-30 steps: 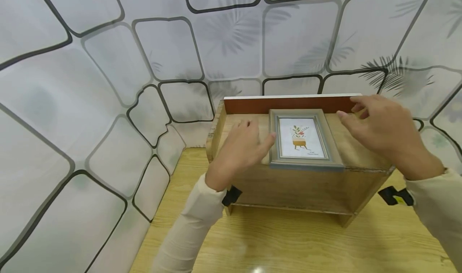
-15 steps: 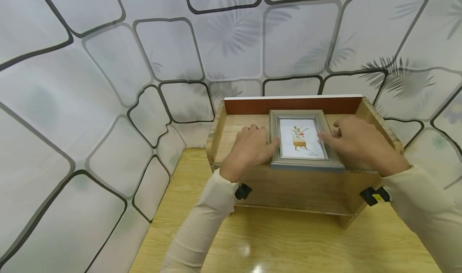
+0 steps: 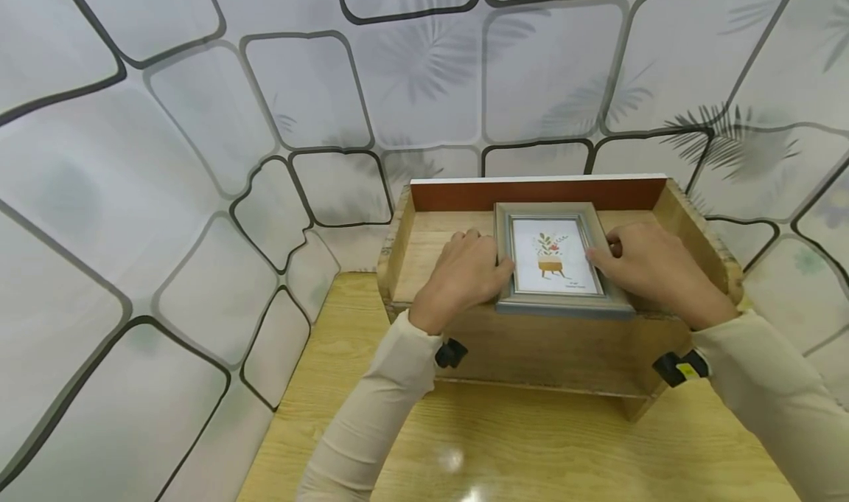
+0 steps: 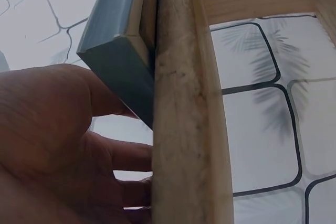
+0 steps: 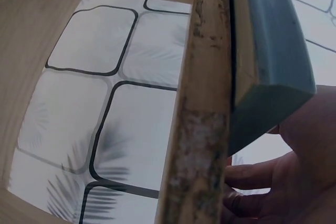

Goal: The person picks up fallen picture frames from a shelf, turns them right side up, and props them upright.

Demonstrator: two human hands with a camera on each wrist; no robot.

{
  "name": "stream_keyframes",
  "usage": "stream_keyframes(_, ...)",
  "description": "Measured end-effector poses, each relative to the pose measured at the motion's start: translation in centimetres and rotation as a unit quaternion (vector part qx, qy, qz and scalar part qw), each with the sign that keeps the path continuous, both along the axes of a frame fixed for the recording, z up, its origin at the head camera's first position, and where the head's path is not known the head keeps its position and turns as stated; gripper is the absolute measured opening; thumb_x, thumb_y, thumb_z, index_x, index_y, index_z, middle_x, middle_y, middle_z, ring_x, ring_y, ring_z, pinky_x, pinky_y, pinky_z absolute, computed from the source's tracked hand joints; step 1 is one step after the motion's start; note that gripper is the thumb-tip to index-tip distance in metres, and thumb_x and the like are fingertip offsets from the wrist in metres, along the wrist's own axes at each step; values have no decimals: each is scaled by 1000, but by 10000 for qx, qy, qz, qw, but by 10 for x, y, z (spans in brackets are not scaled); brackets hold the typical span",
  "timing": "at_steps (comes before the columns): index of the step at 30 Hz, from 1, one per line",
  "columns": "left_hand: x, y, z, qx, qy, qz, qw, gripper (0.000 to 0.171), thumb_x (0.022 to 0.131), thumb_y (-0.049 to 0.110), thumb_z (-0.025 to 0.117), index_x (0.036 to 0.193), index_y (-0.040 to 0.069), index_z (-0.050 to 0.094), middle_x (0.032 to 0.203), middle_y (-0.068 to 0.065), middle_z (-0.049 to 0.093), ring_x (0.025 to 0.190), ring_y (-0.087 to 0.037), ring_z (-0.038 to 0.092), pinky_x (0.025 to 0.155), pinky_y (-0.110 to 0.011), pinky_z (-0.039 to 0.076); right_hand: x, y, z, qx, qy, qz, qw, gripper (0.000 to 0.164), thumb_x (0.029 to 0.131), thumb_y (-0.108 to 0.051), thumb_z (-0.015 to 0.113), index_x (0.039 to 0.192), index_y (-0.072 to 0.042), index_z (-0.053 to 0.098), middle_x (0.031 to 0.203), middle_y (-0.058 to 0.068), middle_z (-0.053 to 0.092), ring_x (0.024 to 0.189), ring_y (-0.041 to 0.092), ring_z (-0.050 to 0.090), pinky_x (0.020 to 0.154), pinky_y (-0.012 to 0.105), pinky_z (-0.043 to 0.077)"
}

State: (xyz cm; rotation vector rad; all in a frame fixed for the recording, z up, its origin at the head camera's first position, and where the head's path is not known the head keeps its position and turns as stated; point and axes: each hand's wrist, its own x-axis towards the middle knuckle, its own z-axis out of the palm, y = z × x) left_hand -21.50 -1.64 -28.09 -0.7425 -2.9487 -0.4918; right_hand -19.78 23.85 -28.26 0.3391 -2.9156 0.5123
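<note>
A grey picture frame (image 3: 564, 303) with a potted-plant print lies face up on the top board of a small wooden shelf (image 3: 544, 347). My left hand (image 3: 458, 273) is at its left side, thumb on the frame's edge and fingers curled beside it. On the opposite side my right hand (image 3: 653, 270) pinches the frame, its thumb over the front border. Seen from the left wrist, the frame (image 4: 115, 45) rests against the board's edge (image 4: 181, 103), with fingers reaching toward the board. The right wrist view gives the frame's blue-grey side (image 5: 278, 51) beside the hand (image 5: 310, 156).
The shelf has raised side panels (image 3: 696, 236) and a reddish-brown back strip (image 3: 537, 194) with a white top edge. It stands on a light wood table (image 3: 530, 443), close to a patterned curtain-like backdrop (image 3: 424, 82) behind and at the left.
My right hand has come left and down from the shelf's right end onto the frame. The left hand has moved slightly right to the frame's left edge. The frame has barely moved.
</note>
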Motion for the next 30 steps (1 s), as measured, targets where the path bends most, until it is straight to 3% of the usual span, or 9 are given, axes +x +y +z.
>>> stream_keyframes(5, -1, 1, -1, 36, 203, -93, 9997, 49, 100, 22, 54, 52, 13, 45, 65, -2, 41, 67, -20, 42, 71, -28, 37, 1, -1, -2, -111, 154, -2, 9998, 44, 99, -30, 61, 63, -13, 41, 61, -4, 28, 59, 15, 28, 54, 31, 21)
stream_keyframes(8, -1, 1, -2, 72, 303, -105, 9995, 49, 99, 20, 55, 52, 13, 44, 63, -1, 40, 66, -20, 42, 72, -29, 38, 1, -1, -3, -162, 251, -14, 9996, 46, 98, -28, 62, 61, -14, 37, 60, -4, 26, 58, 15, 27, 53, 30, 20)
stream_keyframes(13, 1, 1, -2, 125, 380, -72, 9992, 47, 98, 20, 56, 54, 13, 45, 65, -2, 43, 67, -21, 45, 72, -29, 39, 1, -1, -4, -176, 267, -71, 9995, 42, 97, -29, 63, 63, -11, 48, 60, -2, 37, 60, 18, 36, 53, 32, 26)
stream_keyframes(21, 1, 1, -2, 392, 517, 40, 9979, 41, 95, 16, 60, 58, 13, 43, 62, 0, 38, 55, -13, 37, 51, -26, 33, 2, -2, -1, -352, 150, -156, 9991, 37, 97, -29, 62, 68, -8, 55, 64, 4, 49, 61, 21, 43, 51, 34, 31)
stream_keyframes(27, 1, 0, -1, 561, 458, 74, 9973, 40, 94, 13, 60, 59, 13, 40, 59, 3, 33, 51, -9, 31, 45, -22, 28, 0, -3, 2, -424, 74, -180, 9989, 34, 97, -30, 63, 85, 2, 69, 82, 16, 68, 70, 27, 58, 57, 39, 42)
stream_keyframes(30, 2, 0, 1, 648, 401, 101, 9970, 40, 93, 12, 60, 59, 14, 39, 58, 4, 29, 49, -8, 28, 43, -21, 25, 1, -3, 4, -487, 34, -209, 9986, 35, 98, -30, 63, 89, 3, 70, 87, 19, 70, 73, 29, 61, 59, 41, 44)
